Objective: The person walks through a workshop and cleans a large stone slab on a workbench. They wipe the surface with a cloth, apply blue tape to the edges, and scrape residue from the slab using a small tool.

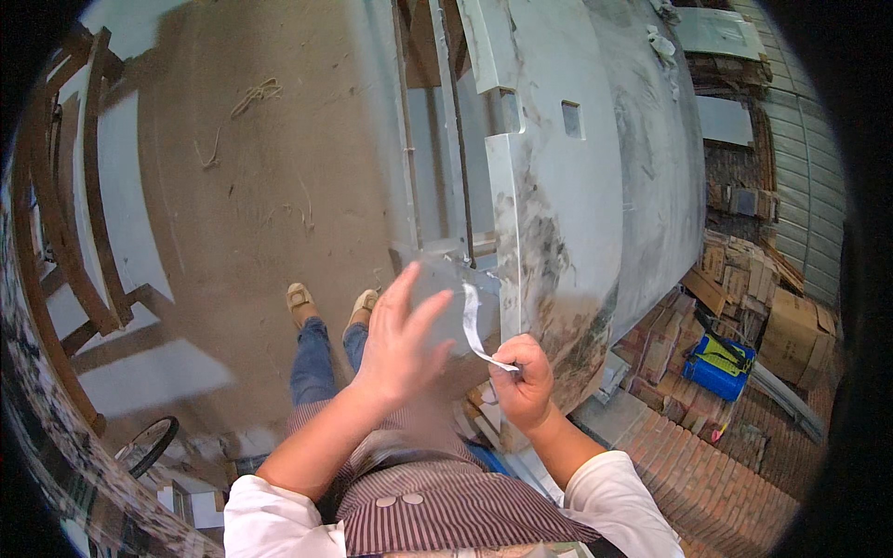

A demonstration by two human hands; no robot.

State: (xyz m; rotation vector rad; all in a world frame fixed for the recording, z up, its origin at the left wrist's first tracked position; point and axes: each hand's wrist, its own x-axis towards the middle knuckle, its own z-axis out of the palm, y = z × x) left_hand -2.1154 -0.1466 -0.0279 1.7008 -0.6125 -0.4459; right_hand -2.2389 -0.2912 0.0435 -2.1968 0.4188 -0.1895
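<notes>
My right hand point(524, 381) is closed, thumb and fingers pinching the lower end of a narrow white strip point(473, 325). The strip curves upward and to the left, its upper end loose; whether it is paper or tape I cannot tell. My left hand point(400, 344) is raised to the left of the strip, smeared by motion, fingers stretched and apart. A faint grey, see-through patch shows between the hand and the strip; what it is I cannot make out. Just beyond my right hand stands a large white slab point(572, 205) with dark smudges, a square hole and a notched edge.
Metal rails point(456, 139) run beside the slab's left edge. A wooden frame point(93, 186) stands at far left. Cord point(256, 96) lies on the brown floor point(260, 186). Cardboard boxes point(791, 330), a blue container point(718, 367) and stacked wooden pieces point(660, 339) are at right.
</notes>
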